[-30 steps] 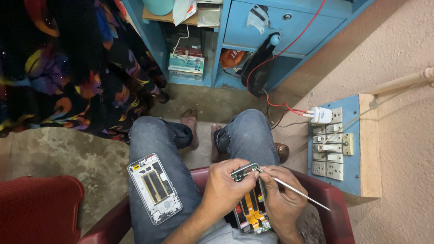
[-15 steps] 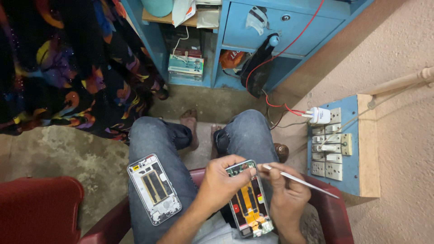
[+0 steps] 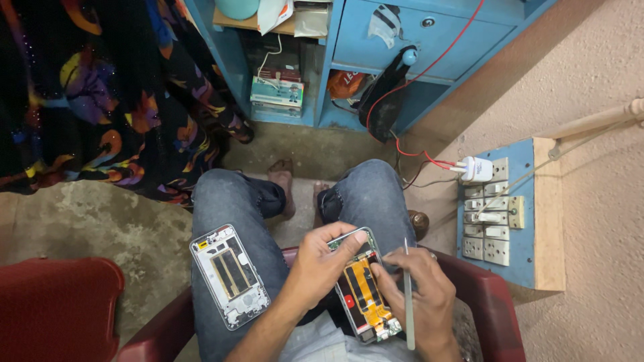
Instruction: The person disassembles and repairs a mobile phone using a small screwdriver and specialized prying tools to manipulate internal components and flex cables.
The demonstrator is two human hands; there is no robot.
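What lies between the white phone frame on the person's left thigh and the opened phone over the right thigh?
In the head view, the left hand and its forearm lie between the white phone frame and the opened phone, fingers gripping the phone's top edge.

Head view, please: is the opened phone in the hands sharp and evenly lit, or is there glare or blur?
Head view: the opened phone with orange ribbon cables is sharp under soft, even light; no glare; the frame's edges bow slightly; the dark patterned cloth is dim.

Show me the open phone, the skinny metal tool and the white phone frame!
open phone (image 3: 365,295), head view, on its orange middle part.
metal tool (image 3: 408,295), head view, mid-shaft, in the right hand.
white phone frame (image 3: 229,276), head view, centre, lying on the thigh.
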